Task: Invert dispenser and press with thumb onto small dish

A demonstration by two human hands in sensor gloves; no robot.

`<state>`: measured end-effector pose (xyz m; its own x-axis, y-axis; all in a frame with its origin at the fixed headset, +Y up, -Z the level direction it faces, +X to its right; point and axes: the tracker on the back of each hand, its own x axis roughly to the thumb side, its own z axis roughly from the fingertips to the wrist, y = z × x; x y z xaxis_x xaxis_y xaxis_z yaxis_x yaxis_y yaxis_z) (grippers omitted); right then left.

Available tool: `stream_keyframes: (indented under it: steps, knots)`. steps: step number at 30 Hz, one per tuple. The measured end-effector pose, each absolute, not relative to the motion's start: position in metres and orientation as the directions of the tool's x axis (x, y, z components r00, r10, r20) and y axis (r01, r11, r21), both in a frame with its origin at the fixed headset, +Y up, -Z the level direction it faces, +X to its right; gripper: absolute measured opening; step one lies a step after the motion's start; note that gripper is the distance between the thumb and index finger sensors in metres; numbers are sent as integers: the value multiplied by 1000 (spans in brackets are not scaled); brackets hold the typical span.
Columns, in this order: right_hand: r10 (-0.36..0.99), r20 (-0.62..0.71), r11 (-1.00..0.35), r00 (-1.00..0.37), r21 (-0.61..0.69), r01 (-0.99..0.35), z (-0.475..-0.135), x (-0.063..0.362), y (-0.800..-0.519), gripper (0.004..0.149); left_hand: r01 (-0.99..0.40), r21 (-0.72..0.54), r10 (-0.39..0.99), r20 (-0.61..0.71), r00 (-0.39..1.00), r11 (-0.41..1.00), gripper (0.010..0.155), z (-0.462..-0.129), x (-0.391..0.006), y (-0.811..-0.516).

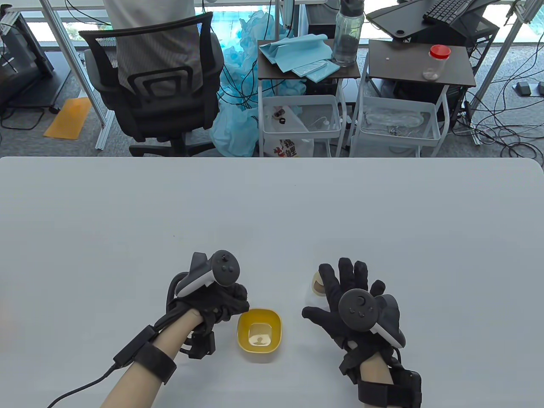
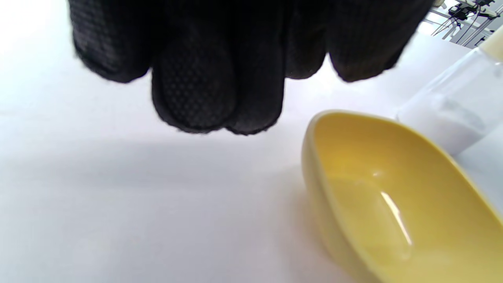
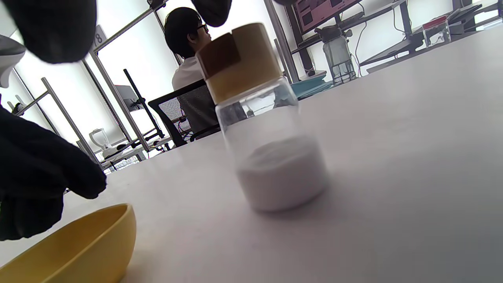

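A clear glass dispenser with a pale wooden cap [image 3: 271,129] stands upright on the white worktop [image 1: 272,204], its long axis vertical and the cap pointing up; white powder fills roughly the lower third. It sits near the worktop's near edge, right of centre, and just right of and a little behind a small yellow plastic dish with rounded corners [image 1: 259,330]. In the table view most of the glass body is hidden behind the right hand [image 1: 348,297], so only the cap and a pale strip of the body show past the index finger.

The right hand is spread with fingers extended over and around the dispenser; the right wrist view shows gloved fingertips [image 3: 51,27] above and beside the cap with a gap between them and the glass, so it holds nothing. The left hand [image 1: 221,301] is loosely curled, fingers bent down, just beside the dish's left rear corner; whether it touches the rim cannot be told. The left wrist view shows its fingertips [image 2: 196,86] hanging above bare worktop, gripping nothing.

The dish is upright, and something pale and glossy lies on its floor, hard to make out. In both wrist views, the frame's edge crops the dish.
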<state>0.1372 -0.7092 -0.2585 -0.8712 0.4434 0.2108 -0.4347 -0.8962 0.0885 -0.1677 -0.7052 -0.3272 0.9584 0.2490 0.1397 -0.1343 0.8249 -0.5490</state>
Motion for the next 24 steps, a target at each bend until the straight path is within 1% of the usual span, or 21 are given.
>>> stream_keyframes:
  steps: [3,8,10,13,18,22,24]
  knots:
    - [441,213,-897,-872,90,-432,-259,137,-709,98,-152,-539,263,134,956,828,59,-325,-180,-692]
    - [433,212,-901,-876,88,-424,-258,136,-710,98,-181,-457,250,94,964,871,61,-318,-204,-670]
    - [433,210,-901,-876,84,-425,-258,136,-709,98,-184,-457,251,90,964,870,65,-314,-213,-665]
    - [430,207,-902,-879,69,-425,-258,137,-709,98,-189,-419,245,85,966,888,69,-308,-229,-656]
    - [432,208,-896,-878,-10,-443,-255,140,-703,99,-167,-362,219,106,970,917,72,-296,-251,-651]
    - [427,198,-897,-882,-31,-441,-255,142,-703,99,-147,-344,194,106,975,927,80,-287,-265,-655]
    - [418,192,-901,-888,-37,-432,-255,142,-703,99,-134,-310,173,102,980,941,83,-282,-272,-658]
